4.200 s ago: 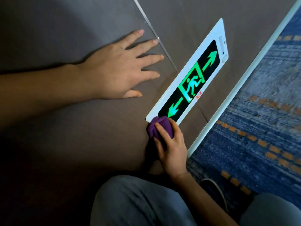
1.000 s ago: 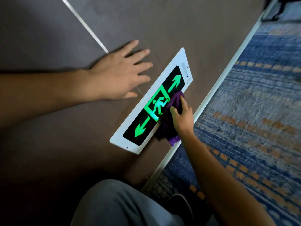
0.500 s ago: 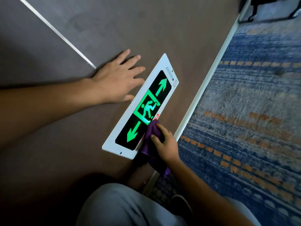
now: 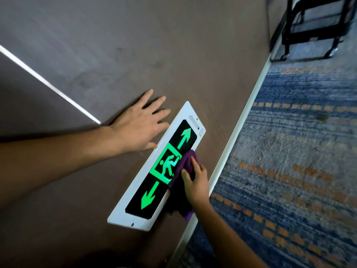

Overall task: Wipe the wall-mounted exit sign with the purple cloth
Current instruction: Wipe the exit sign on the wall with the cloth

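The exit sign (image 4: 146, 192) is a long white-framed black panel with green arrows and a running figure, fixed low on the brown wall. My right hand (image 4: 196, 180) grips the bunched purple cloth (image 4: 184, 167) and holds it against the sign's right edge, beside the running figure. Part of the cloth hangs down below my hand. My left hand (image 4: 139, 124) lies flat on the wall with fingers spread, just left of the sign's upper half.
A white baseboard (image 4: 241, 132) runs along the wall's foot. Blue carpet (image 4: 289, 171) with orange dashes lies to the right. A black metal frame (image 4: 313, 22) stands on the carpet at the top right. A thin metal strip (image 4: 48, 84) crosses the wall.
My right hand has slid the cloth up the sign's right edge, from near the lower arrow to beside the running figure. The left hand stays flat on the wall. The view has shifted.
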{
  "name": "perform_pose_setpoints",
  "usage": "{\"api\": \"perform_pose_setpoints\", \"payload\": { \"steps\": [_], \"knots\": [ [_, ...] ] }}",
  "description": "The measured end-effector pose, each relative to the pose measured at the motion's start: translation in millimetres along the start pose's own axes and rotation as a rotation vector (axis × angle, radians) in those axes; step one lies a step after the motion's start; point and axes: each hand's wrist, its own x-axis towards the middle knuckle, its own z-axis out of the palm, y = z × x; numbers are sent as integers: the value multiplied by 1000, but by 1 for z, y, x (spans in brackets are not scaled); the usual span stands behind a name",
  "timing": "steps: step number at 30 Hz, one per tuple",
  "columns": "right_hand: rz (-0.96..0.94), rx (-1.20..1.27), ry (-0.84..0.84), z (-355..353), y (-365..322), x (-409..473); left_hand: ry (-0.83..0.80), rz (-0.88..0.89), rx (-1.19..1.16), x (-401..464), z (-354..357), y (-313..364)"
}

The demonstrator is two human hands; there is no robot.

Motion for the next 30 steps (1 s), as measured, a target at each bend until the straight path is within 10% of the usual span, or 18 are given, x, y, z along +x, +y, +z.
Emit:
{"api": "perform_pose_setpoints", "payload": {
  "steps": [21, 30],
  "knots": [
    [-42, 15, 65, -73, -90, 115, 38, 14, 1, 12, 3, -10],
    [-351, -189, 280, -43, -117, 106, 36, -105, 97, 4, 1, -11]
  ]
}}
